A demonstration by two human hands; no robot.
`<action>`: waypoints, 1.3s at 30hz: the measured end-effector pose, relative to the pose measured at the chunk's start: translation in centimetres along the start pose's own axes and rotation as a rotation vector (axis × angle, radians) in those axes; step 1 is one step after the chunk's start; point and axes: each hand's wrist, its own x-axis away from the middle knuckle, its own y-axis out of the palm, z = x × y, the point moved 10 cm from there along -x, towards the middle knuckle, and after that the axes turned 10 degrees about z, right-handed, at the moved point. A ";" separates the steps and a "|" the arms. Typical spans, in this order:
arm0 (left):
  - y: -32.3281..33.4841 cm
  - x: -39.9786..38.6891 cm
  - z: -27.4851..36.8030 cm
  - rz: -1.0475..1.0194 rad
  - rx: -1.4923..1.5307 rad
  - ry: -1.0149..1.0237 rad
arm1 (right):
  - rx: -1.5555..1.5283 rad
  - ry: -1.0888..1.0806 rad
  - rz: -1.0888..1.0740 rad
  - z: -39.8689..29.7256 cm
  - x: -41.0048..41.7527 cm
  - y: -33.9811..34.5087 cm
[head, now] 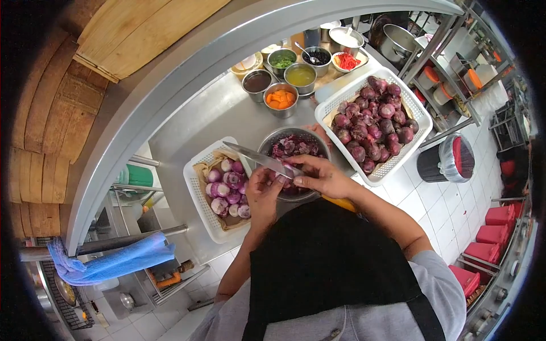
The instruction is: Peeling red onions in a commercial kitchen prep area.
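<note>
A kitchen knife (260, 159) points up and to the left, its handle end in my right hand (322, 174). My left hand (263, 187) grips a red onion, mostly covered by the fingers and the blade. Both hands meet over the near side of a steel bowl (326, 147) containing dark purple onion skins (294, 147). To the left, a white perforated basket (194, 192) lined with brown paper contains peeled red onions (222, 189). A larger white basket (420, 104) on the right is heaped with unpeeled red onions (375, 123).
Steel containers of sliced carrots (280, 100), yellow liquid (300, 76) and dark sauce (257, 81) stand at the back of the steel table (192, 128). A metal shelf edge (128, 111) curves overhead on the left. A lined bin (443, 160) stands on the floor at right.
</note>
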 end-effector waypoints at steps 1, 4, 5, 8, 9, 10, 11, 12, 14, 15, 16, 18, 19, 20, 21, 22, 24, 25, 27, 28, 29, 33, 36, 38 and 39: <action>-0.1 0.0 -0.2 0.004 0.026 -0.012 | -0.077 0.023 -0.012 0.3 -0.1 0.0; 0.2 -0.1 -0.1 -0.007 0.092 -0.001 | -0.141 0.053 -0.022 0.3 -0.1 -0.1; 0.1 -0.1 0.0 -0.007 0.092 -0.001 | -0.128 0.061 -0.021 0.3 -0.1 -0.2; 0.6 -0.1 0.7 -0.037 0.056 0.011 | -0.175 0.196 -0.053 1.2 0.2 -0.6; 0.8 -0.1 0.7 -0.054 0.081 -0.002 | -0.174 0.196 -0.054 1.1 0.3 -0.5; 0.9 -0.1 0.7 -0.070 0.106 -0.015 | -0.197 0.194 -0.043 0.8 0.3 -0.5; 0.8 -0.1 0.6 -0.069 0.106 -0.014 | -0.220 0.193 -0.031 0.7 0.2 -0.5; 0.7 -0.1 0.5 -0.074 0.131 -0.029 | -0.219 0.194 -0.032 0.7 0.2 -0.6; 0.6 -0.1 0.0 -0.077 0.156 -0.043 | -0.284 0.247 -0.062 1.1 0.3 -0.4; 0.6 -0.1 -0.2 -0.085 0.168 -0.042 | -0.283 0.246 -0.062 1.3 0.3 -0.6; 0.6 -0.1 -0.2 -0.092 0.179 -0.041 | -0.357 0.292 -0.064 1.8 0.4 -0.6; 0.6 -0.2 -0.4 -0.088 0.158 -0.052 | -0.431 0.338 -0.065 2.2 0.5 -0.5; 0.6 -0.2 -0.6 -0.084 0.138 -0.063 | -0.440 0.318 -0.079 1.8 0.6 -0.4; 0.7 -0.3 -0.6 -0.084 0.137 -0.063 | -0.449 0.298 -0.093 1.5 0.6 -0.3; 0.9 -0.3 -0.6 -0.096 0.145 -0.068 | -0.449 0.298 -0.093 1.5 0.6 -0.3; 1.1 -0.3 -0.6 -0.108 0.152 -0.072 | -0.424 0.282 -0.083 1.5 0.6 -0.3; 1.1 -0.3 -0.8 -0.113 0.178 -0.093 | -0.400 0.267 -0.073 1.3 0.5 -0.5; 1.2 -0.3 -0.9 -0.118 0.204 -0.115 | -0.383 0.258 -0.079 1.0 0.5 -0.5; 1.4 -0.2 -0.3 -0.124 0.153 -0.100 | -0.367 0.250 -0.084 0.9 0.4 -0.5; 1.5 -0.1 -0.1 -0.130 0.103 -0.085 | -0.379 0.253 -0.080 1.1 0.4 -0.6; 1.4 -0.2 -0.4 -0.130 0.102 -0.085 | -0.391 0.257 -0.076 1.3 0.3 -0.6; 1.8 -0.4 -1.1 -0.174 0.370 -0.126 | -0.519 0.378 -0.041 2.8 0.4 -0.9; 1.8 -0.7 -1.6 -0.182 0.507 -0.202 | -0.603 0.444 -0.001 3.5 0.4 -1.3; 1.7 -1.1 -2.0 -0.197 0.564 -0.242 | -0.504 0.440 0.016 4.7 0.2 -2.2; 1.5 -1.2 -2.7 -0.201 0.568 -0.290 | -0.503 0.442 0.013 4.5 0.2 -2.1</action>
